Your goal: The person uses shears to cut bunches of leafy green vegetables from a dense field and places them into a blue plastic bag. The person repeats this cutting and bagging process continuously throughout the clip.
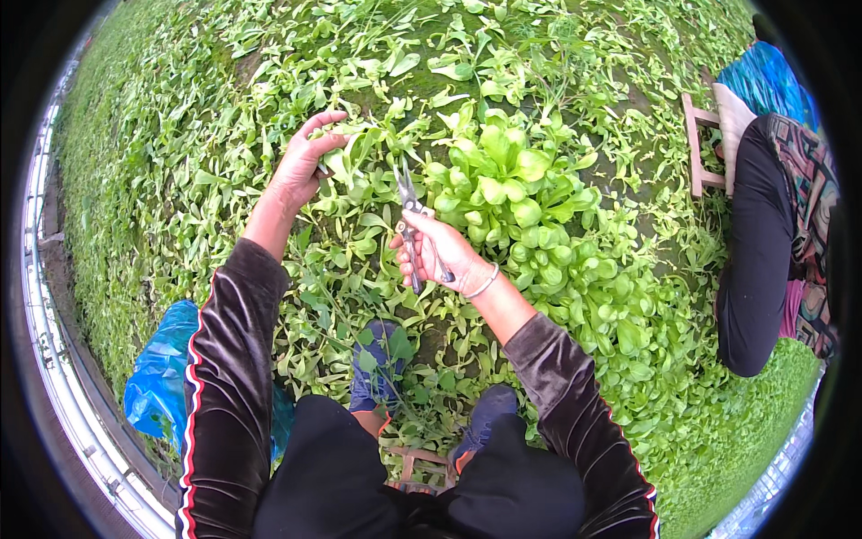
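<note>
My right hand (438, 252) grips a pair of pruning snips (408, 192), their narrow metal blades pointing away from me among the leaves. To their left, my left hand (300, 165) curls around some pale leafy greens (353, 155), with leaves showing between thumb and fingers and spilling out to the right. Part of what those fingers hold is hidden. Just right of the snips stands a dense clump of upright, bright green leafy vegetables (505, 172). Loose leaves and cut-looking greens (384, 64) cover the ground around both hands.
A blue plastic bag (161, 370) lies left of my left arm. Below me is a low wooden stool (421, 465), between my shoes. Another person's dark-trousered leg (757, 249) is at right, beside a wooden stool (693, 145) and another blue bag (764, 77). White pipes (40, 269) edge the left.
</note>
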Available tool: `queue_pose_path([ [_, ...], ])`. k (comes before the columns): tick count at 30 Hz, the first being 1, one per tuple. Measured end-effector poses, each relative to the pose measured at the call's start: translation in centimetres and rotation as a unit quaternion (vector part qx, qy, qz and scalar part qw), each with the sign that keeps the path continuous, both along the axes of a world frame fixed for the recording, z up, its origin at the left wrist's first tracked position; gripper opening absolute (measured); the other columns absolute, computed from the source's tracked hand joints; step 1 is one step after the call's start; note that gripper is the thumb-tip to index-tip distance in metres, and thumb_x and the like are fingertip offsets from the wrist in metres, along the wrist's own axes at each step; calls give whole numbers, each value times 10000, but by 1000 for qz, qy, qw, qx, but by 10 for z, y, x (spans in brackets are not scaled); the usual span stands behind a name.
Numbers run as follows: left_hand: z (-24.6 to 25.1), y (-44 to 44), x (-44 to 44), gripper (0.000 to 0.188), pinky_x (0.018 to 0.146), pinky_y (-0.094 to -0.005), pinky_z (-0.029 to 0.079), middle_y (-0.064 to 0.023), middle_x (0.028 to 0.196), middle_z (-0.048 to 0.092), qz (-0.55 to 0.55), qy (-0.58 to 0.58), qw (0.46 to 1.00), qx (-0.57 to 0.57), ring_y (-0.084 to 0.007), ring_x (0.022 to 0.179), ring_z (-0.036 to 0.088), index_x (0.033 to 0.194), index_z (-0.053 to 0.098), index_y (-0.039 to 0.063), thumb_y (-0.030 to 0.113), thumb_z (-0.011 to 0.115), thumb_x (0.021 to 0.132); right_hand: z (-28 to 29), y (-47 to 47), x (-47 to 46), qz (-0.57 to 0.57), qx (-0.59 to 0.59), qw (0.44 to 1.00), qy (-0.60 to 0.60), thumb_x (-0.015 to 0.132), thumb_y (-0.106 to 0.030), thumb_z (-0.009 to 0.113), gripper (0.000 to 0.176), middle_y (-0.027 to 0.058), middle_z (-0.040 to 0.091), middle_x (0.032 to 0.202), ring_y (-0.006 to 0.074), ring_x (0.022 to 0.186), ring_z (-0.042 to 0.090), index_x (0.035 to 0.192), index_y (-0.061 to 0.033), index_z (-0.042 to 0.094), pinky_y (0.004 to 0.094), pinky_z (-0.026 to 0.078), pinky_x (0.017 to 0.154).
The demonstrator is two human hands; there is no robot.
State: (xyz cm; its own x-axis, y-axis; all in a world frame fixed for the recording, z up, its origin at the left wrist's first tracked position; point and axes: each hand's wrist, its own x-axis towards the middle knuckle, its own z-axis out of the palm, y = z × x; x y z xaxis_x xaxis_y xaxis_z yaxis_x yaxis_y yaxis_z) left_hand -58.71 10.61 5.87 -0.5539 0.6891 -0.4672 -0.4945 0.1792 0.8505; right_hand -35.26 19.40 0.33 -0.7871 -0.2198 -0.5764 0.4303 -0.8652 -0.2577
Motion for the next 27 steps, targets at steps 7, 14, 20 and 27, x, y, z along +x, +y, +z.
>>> queue_pose_path([
  [7,29,18,89,203,805,-265,468,15,842,668,-440,197,876,-30,-93,817,599,901,706,77,56,793,719,16,-48,122,23,120,990,-72,982,-414,477,433,40,569,645,135,490,569,919,0,587,295,525,452],
  [14,22,32,207,356,772,-353,529,-91,948,696,-611,371,699,30,-264,880,668,1031,694,138,183,769,686,20,-71,210,7,118,987,-110,968,-403,524,403,41,546,594,139,465,556,875,-12,559,301,508,437],
  [20,9,36,273,799,740,-398,529,-148,975,644,-571,460,680,-27,-324,843,649,1374,415,180,193,776,661,25,-91,258,-83,106,970,-201,975,-380,506,376,41,559,651,146,502,566,899,-14,553,303,537,491],
  [27,-6,33,272,468,743,-373,518,-82,925,639,-421,502,749,-101,-272,845,637,1146,581,161,174,749,709,11,-71,269,-186,113,961,-173,958,-448,500,437,42,570,681,164,530,590,903,-19,558,319,545,526],
])
